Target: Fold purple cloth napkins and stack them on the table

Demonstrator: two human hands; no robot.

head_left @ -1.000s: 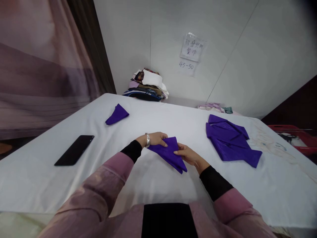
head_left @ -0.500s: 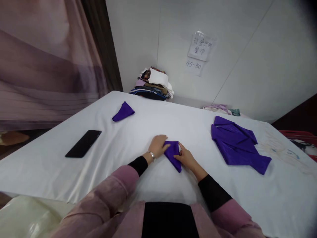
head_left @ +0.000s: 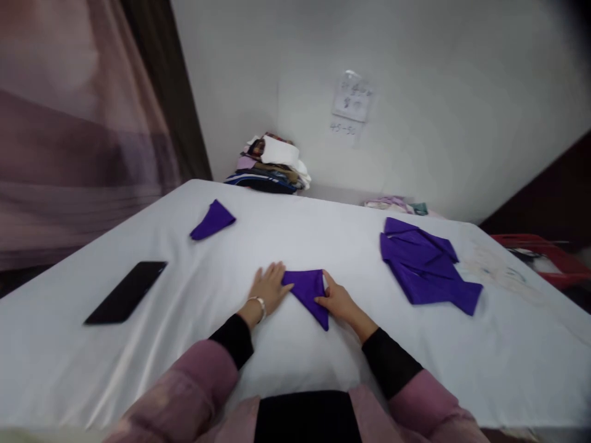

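Left hand (head_left: 268, 289): spreading wide, lying palm down on the white tablecloth (head_left: 295, 234), its thumb touching the left corner of the near cloth.
Right hand (head_left: 340, 303): pinching the right edge of the near cloth, thumb lying on top and forefinger reaching along the upper right corner.
Near cloth (head_left: 305, 286): purple, folded into a triangle, lying on the tablecloth between the two hands, one point facing the person.
Bracelet (head_left: 263, 306): circling the left wrist, silvery.
Sleeves (head_left: 203, 372): pink, showing black cuffs at both wrists.
Far cloth (head_left: 213, 220): purple and folded too, resting towards the back left of the table, well apart from the hands.
Purple pile (head_left: 425, 264): lying on the right side of the table, its pieces overlapping.
Black slab (head_left: 127, 292): lying flat at the left, looking like a phone or tablet.
Clothes stack (head_left: 274, 165): sitting beyond the back edge, against the wall.
Paper sign (head_left: 352, 98): hanging on the wall, its upper writing blurring.
Red basket (head_left: 547, 255): standing past the table's right edge.
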